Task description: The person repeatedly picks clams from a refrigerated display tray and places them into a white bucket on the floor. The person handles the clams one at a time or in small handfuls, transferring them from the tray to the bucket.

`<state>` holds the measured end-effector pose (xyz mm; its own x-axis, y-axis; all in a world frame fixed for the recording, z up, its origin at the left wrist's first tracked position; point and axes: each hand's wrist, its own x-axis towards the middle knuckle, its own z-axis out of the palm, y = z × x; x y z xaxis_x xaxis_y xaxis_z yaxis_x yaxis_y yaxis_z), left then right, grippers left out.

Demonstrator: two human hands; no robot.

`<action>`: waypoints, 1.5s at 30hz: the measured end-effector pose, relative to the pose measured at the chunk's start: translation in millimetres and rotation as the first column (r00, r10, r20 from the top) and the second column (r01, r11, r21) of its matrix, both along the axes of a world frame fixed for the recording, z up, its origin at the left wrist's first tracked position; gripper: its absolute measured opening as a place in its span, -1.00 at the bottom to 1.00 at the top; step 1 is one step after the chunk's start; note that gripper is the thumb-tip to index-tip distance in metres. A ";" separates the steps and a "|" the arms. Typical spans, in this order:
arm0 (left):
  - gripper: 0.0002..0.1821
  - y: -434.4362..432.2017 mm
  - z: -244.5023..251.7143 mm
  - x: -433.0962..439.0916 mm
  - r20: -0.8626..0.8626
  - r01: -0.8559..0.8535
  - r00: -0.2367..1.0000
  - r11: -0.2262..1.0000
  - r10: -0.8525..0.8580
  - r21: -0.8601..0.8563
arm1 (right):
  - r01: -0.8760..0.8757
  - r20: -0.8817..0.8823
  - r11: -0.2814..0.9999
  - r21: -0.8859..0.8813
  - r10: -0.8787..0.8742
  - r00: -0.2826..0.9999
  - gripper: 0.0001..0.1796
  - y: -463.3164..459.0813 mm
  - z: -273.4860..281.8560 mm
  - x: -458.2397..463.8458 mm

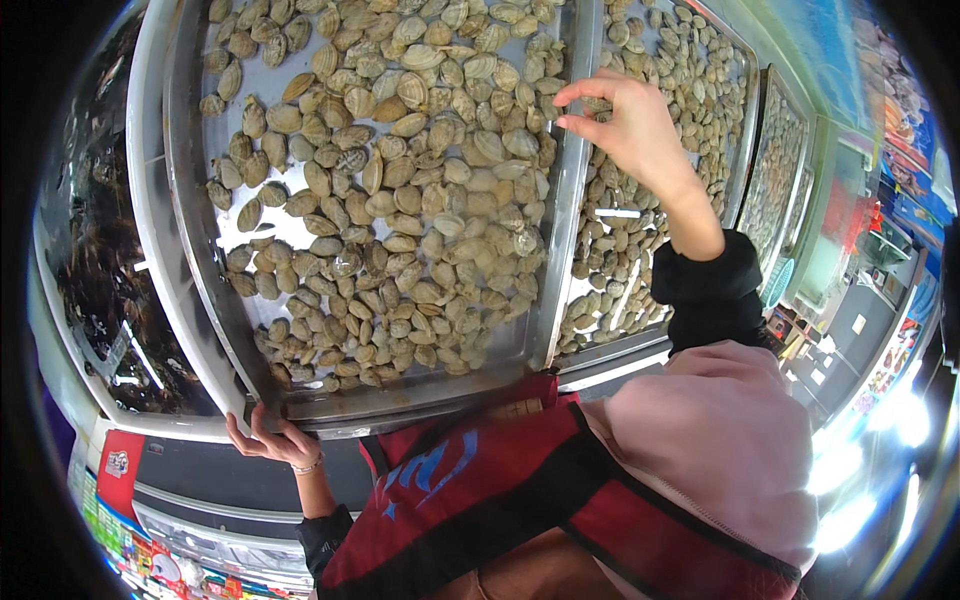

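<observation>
A wide metal tray (559, 247) of shallow water lies before me, with many ribbed clams (420, 191) spread over its pale floor. My right hand (637, 131) hovers at the tray's right-hand divider, thumb and forefinger bent toward each other. A dark clam shows by these fingertips; whether they pinch it cannot be made out. At the lower left, my left hand (277, 442) touches the tank's front corner, fingers spread and nothing held in them. Water is cloudy over the clams toward the tray's lower right.
Right of the divider, a second tray (739, 150) holds more clams, with another clam tray (776, 150) beyond. On the left, a white-rimmed tank (150, 225) contains dark contents under reflective water. A teal basket (778, 283) and a grey counter (844, 356) stand at the right.
</observation>
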<state>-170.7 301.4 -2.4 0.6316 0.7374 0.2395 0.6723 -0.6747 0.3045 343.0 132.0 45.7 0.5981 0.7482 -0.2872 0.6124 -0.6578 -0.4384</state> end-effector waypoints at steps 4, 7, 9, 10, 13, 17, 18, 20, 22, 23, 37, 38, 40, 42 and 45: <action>-0.62 -1.5 1.1 0.3 -0.011 -0.019 1.000 1.000 0.019 0.015 | 0.026 0.175 0.998 -0.062 -0.015 0.984 -0.78 -3.3 2.0 -21.7; -0.62 -1.3 1.2 2.8 0.005 -0.013 1.000 1.000 0.013 0.013 | 0.040 0.122 0.998 -0.051 -0.033 0.992 -0.77 -2.7 2.4 -34.4; -0.63 -0.4 -0.6 -0.1 0.018 -0.009 1.000 1.000 0.008 0.007 | 0.022 0.082 0.999 -0.048 -0.018 0.996 -0.77 -0.2 1.4 -42.8; -0.63 -0.1 -0.8 0.2 0.028 -0.007 1.000 1.000 0.007 0.001 | 0.013 0.062 0.999 -0.046 -0.010 0.998 -0.77 1.3 0.1 -46.0; -0.63 -0.7 0.4 0.1 0.020 -0.017 1.000 1.000 0.017 -0.001 | -0.018 0.071 1.000 0.003 0.018 0.997 -0.77 6.6 -7.3 -51.9; -0.63 -0.6 1.2 1.3 0.020 -0.017 1.000 1.000 0.017 -0.003 | -0.046 0.098 0.998 -0.046 0.051 0.994 -0.75 19.2 -7.6 -52.1; -0.63 -0.5 1.5 1.5 0.021 -0.018 1.000 1.000 0.018 -0.010 | -0.045 0.086 0.996 -0.074 0.051 0.995 -0.73 23.2 -6.1 -52.2; -0.63 -0.7 1.2 2.2 0.035 -0.021 0.999 0.999 0.022 -0.026 | -0.084 0.099 0.993 -0.084 0.092 0.991 -0.73 26.2 -11.6 -53.9; -0.63 -1.9 1.5 1.7 0.025 -0.028 0.999 0.999 0.029 -0.028 | -0.086 0.108 0.986 -0.143 0.102 0.989 -0.71 33.0 -10.9 -58.2; -0.63 -2.4 1.8 1.3 0.020 -0.031 0.999 0.999 0.032 -0.029 | -0.097 0.108 0.984 -0.152 0.114 0.988 -0.70 34.1 -11.6 -58.9; -0.62 -3.1 3.4 3.2 0.019 -0.045 0.999 0.999 0.046 -0.020 | -0.067 0.123 0.979 -0.191 0.091 0.988 -0.66 41.9 -15.6 -62.5; -0.62 -2.4 3.3 3.6 0.023 -0.040 0.999 0.999 0.040 -0.015 | -0.075 0.114 0.986 -0.151 0.092 0.989 -0.66 39.1 -18.3 -60.9; -0.62 -1.8 4.0 4.2 0.017 -0.032 0.999 0.999 0.033 -0.006 | -0.089 0.092 0.993 -0.071 0.096 0.991 -0.66 33.1 -24.4 -54.8; -0.62 -1.3 4.6 4.1 -0.001 -0.034 0.999 0.999 0.034 0.004 | 0.033 -0.305 0.996 0.077 -0.008 0.952 -0.65 32.0 -16.1 -47.1; -0.64 -2.7 7.6 3.3 -0.021 -0.028 0.999 1.000 0.028 0.010 | 0.332 -0.827 0.930 0.157 -0.060 0.559 -0.65 31.1 4.1 -48.4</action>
<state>-167.3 298.7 5.2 0.6158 0.7525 0.2336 0.6973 -0.6585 0.2832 294.6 163.1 49.8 0.3646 0.7643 -0.5318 -0.2094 -0.4892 -0.8466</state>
